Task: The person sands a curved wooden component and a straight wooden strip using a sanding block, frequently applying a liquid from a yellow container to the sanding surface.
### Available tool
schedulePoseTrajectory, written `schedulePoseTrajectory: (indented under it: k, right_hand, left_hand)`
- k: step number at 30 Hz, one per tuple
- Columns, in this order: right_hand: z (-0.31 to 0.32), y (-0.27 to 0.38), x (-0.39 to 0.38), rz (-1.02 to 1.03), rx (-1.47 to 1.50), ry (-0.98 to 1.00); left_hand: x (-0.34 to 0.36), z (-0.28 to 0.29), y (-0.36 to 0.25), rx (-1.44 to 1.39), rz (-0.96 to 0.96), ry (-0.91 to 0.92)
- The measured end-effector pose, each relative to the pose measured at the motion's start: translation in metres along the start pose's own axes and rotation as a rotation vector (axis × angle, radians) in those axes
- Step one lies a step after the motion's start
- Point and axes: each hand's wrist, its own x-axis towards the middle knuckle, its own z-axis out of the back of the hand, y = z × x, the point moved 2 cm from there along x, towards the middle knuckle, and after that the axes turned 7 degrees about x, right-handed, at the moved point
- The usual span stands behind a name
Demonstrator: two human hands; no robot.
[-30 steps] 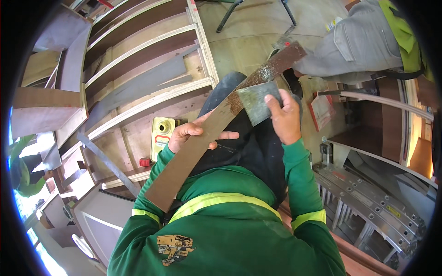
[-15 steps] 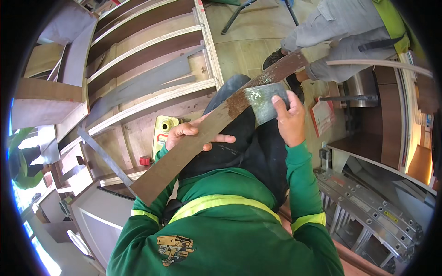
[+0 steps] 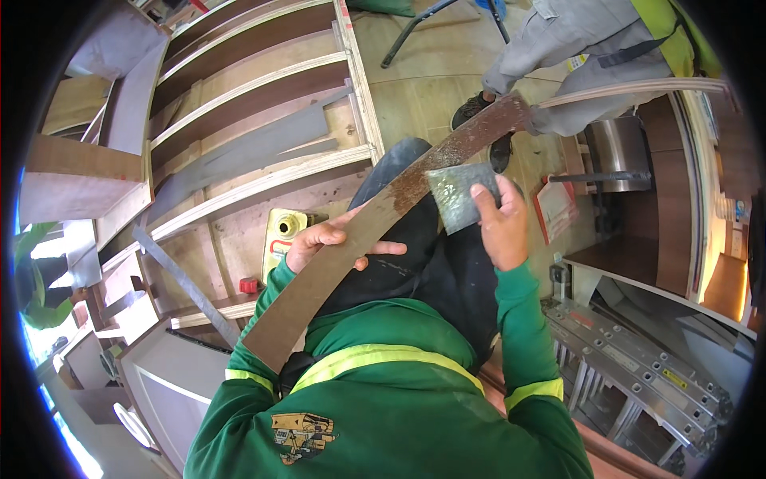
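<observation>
My left hand (image 3: 319, 246) grips a long brown strip (image 3: 295, 311) held diagonally across my lap from lower left to upper right, fingers beneath it. A glossy, wet-looking, speckled coating covers part of its upper stretch. My right hand (image 3: 499, 219) pinches a square grey flat piece (image 3: 459, 191) smeared with a glossy substance, just below and right of the coated stretch. Behind my left hand stands an open cream-coloured metal tin (image 3: 279, 247), with a small red cap (image 3: 247, 284) nearby.
A wooden shelf frame (image 3: 255, 112) lies at left with a grey strip (image 3: 287, 136). A co-worker's legs (image 3: 535, 44) stand beyond the brown strip, and another person (image 3: 44, 287) shows at far left. An aluminium ladder (image 3: 630, 359) and cabinet (image 3: 614, 255) are at right, a red-framed clipboard (image 3: 554, 207) nearby.
My right hand with the square piece has moved right and slightly down, off the strip's surface. The co-worker's legs and shoes have shifted.
</observation>
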Motion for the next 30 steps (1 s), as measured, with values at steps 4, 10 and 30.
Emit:
schedulePoseTrajectory:
  k: [4, 10, 30]
  right_hand:
    - [-0.005, 0.0, -0.008, 0.076, -0.056, 0.04]
    - [0.013, -0.005, 0.014, 0.154, -0.222, -0.063]
    - [-0.021, 0.005, 0.011, 0.149, -0.107, -0.009]
  left_hand:
    - [0.0, -0.003, 0.0, 0.099, -0.007, -0.007]
    - [-0.003, 0.004, -0.001, 0.118, 0.013, -0.018]
    - [-0.002, -0.003, -0.005, 0.149, 0.033, -0.019]
